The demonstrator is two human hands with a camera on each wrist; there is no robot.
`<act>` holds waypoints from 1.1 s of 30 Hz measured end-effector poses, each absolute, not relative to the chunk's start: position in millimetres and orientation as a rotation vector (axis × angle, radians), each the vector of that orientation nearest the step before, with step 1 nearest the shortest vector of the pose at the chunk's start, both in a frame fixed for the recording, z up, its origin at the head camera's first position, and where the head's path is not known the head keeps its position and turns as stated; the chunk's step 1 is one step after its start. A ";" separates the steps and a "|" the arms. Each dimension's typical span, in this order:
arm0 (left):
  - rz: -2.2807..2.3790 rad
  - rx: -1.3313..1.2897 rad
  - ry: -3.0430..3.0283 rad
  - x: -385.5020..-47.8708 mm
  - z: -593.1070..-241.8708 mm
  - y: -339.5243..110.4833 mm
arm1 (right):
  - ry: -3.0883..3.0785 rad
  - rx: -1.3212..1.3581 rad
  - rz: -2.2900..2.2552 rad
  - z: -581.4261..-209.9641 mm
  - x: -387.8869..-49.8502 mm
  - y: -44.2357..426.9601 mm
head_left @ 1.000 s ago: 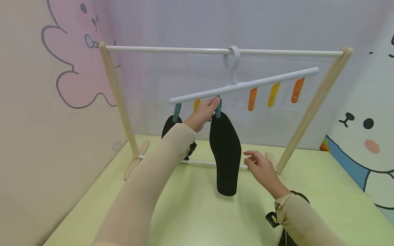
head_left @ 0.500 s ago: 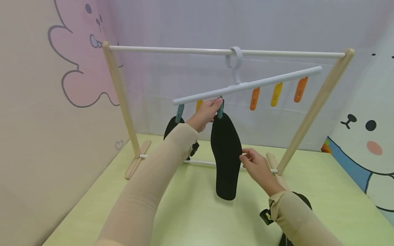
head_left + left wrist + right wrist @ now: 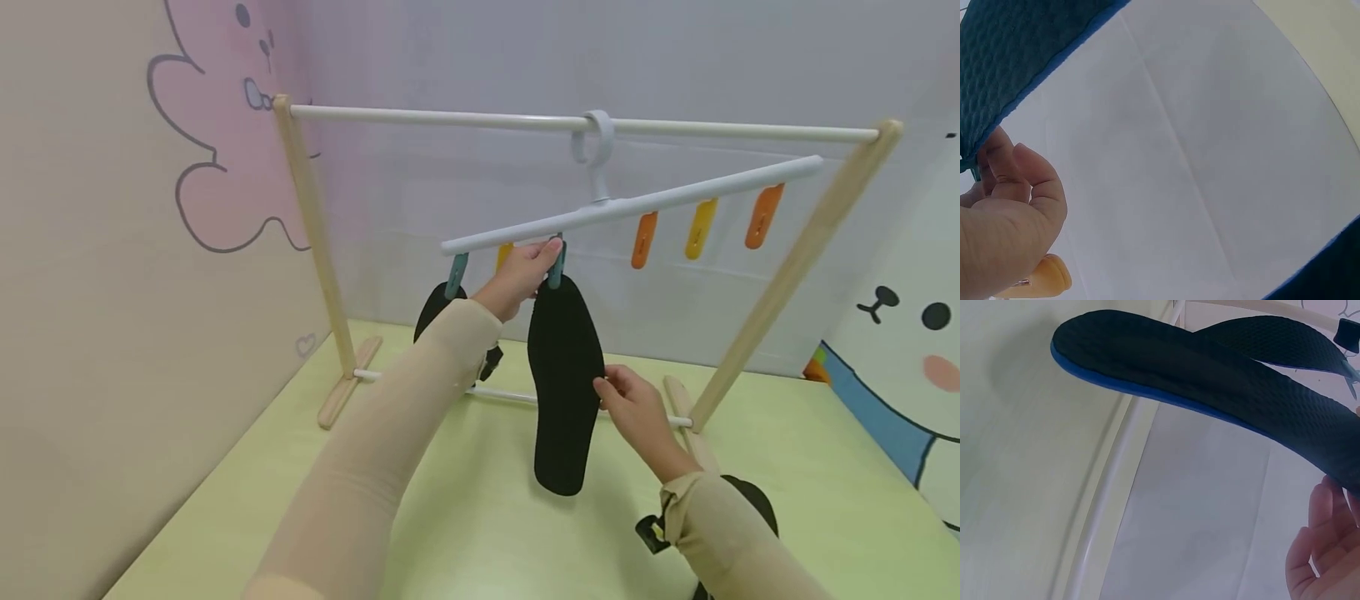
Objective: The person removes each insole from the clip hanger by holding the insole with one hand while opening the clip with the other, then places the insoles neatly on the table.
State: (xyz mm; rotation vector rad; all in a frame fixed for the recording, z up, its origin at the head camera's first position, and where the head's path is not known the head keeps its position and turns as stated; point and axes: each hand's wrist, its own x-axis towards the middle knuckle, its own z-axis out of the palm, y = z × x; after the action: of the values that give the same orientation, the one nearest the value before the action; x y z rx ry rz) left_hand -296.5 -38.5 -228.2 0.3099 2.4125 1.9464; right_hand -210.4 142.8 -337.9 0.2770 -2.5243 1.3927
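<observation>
A black shoe insole hangs upright from a teal clip on the white hanger. My left hand pinches that clip at the insole's top end. My right hand pinches the insole's right edge around mid-length, thumb in front. A second insole hangs from another teal clip, partly hidden by my left sleeve. In the right wrist view, the held insole shows a blue lower edge, with my right hand's fingers at its side.
The hanger tilts, its left end lower, on a rack's white top rail. Orange and yellow clips hang along its right half. Wooden posts stand at both sides. A black object lies partly behind my right sleeve.
My right hand has moved left to the insole and taken hold of its edge. My left hand has stayed on the clip. The whole head view has shifted slightly.
</observation>
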 end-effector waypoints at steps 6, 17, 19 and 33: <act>1.937 0.306 2.416 -297.9 -230.2 -31.3 | -2.511 0.258 1.396 -341.2 -208.5 146.6; 1.946 0.337 2.405 -298.8 -228.4 -25.3 | -2.486 0.227 1.430 -340.1 -208.1 147.5; 1.949 0.345 2.396 -298.5 -228.5 -22.4 | -2.478 0.219 1.435 -339.8 -206.2 148.3; 1.922 0.379 2.365 -297.9 -231.2 -10.5 | -2.457 0.166 1.432 -340.9 -196.5 152.6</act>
State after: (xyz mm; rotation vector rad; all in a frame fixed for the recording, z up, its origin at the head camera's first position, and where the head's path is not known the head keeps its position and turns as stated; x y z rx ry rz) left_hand -297.9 -10.5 -231.2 0.3788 2.3646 1.9217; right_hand -196.5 152.6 -340.9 0.1657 -2.4570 1.4317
